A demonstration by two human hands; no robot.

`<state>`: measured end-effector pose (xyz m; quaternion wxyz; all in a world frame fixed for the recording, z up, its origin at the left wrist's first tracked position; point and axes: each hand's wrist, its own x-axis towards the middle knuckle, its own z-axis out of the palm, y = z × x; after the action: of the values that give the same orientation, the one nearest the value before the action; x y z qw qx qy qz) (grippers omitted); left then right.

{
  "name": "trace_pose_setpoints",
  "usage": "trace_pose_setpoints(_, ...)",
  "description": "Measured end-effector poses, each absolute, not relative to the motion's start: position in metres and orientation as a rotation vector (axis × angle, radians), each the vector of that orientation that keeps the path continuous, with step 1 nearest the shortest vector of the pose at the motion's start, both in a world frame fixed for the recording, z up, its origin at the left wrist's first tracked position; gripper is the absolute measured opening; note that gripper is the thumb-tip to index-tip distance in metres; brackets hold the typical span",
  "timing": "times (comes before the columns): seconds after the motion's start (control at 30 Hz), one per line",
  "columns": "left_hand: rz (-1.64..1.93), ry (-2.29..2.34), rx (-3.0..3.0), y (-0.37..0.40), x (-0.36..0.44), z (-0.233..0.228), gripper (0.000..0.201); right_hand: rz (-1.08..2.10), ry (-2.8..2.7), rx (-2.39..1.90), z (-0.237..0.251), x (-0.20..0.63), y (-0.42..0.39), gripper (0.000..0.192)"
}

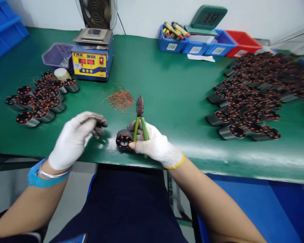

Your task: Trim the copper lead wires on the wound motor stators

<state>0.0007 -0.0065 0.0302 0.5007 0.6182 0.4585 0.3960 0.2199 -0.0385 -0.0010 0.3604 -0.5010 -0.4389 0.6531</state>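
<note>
My right hand (153, 143), in a white glove with the thumb tip bare, holds green-handled cutting pliers (140, 113), jaws pointing away from me. Its thumb and fingers also touch a wound motor stator (124, 139) near the table's front edge. The stator is a dark ring with copper windings inside. To its left, my left hand (78, 135) hovers over the table, gloved, its grey-tipped fingers bent and apart with nothing visible in them. Beyond the hands lies a small heap of copper wire offcuts (120, 99).
Several stators (42, 101) stand in a group at left, and many more (245, 114) fill the right side. A yellow-and-blue solder pot unit (91, 65) stands at the back, beside a purple bin (57, 55). Blue bins (172, 45) and a red bin (243, 44) line the wall.
</note>
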Motion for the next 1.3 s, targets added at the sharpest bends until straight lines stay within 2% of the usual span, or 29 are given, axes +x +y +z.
trace_pose_setpoints(0.1, 0.627, 1.173, 1.968, -0.004, 0.008, 0.022, 0.020, 1.662, -1.125, -1.291, 0.000, 0.219, -0.038, 0.050)
trace_pose_setpoints(0.23, 0.564, 1.218, 2.262, -0.007, 0.018, 0.018, 0.018, 1.656, -1.162, -1.297, 0.000, 0.220, -0.039, 0.049)
trace_pose_setpoints(0.37, 0.662, 1.133, 1.945, -0.011, 0.003, 0.037, 0.005, 1.665, -1.160, -1.298, 0.000, 0.221, -0.039, 0.050)
trace_pose_setpoints(0.43, 0.827, 1.026, 1.668, -0.010, -0.007, 0.045, 0.007, 1.680, -1.166, -1.272, 0.000, 0.221, -0.038, 0.050)
trace_pose_setpoints(0.5, 0.849, 1.063, 1.620, -0.006, -0.009, 0.046, 0.007, 1.679, -1.185, -1.266, 0.000, 0.221, -0.038, 0.049)
trace_pose_setpoints(0.6, 0.480, 1.182, 1.861, 0.000, 0.003, 0.036, 0.021, 1.624, -1.208, -1.313, -0.001, 0.221, -0.037, 0.049)
trace_pose_setpoints(0.7, 0.313, 1.168, 1.901, -0.001, 0.016, 0.028, 0.020, 1.591, -1.223, -1.331, -0.002, 0.222, -0.037, 0.049)
trace_pose_setpoints(0.83, 0.372, 1.130, 1.763, -0.007, 0.011, 0.033, 0.011, 1.587, -1.258, -1.325, -0.001, 0.223, -0.037, 0.049)
trace_pose_setpoints(0.9, 0.469, 0.949, 1.601, -0.007, 0.003, 0.038, 0.018, 1.590, -1.251, -1.340, 0.000, 0.222, -0.038, 0.049)
trace_pose_setpoints(0.97, 0.711, 0.833, 1.388, -0.005, -0.002, 0.038, 0.027, 1.621, -1.215, -1.343, 0.001, 0.221, -0.038, 0.050)
trace_pose_setpoints(1.03, 0.879, 0.924, 1.352, -0.002, -0.001, 0.032, 0.029, 1.662, -1.177, -1.329, 0.001, 0.221, -0.038, 0.051)
trace_pose_setpoints(1.2, 0.393, 1.197, 1.766, -0.008, 0.016, 0.019, 0.022, 1.604, -1.222, -1.311, 0.002, 0.221, -0.038, 0.048)
trace_pose_setpoints(1.3, 0.536, 1.077, 1.666, -0.015, 0.006, 0.030, 0.032, 1.512, -1.322, -1.394, 0.002, 0.221, -0.039, 0.044)
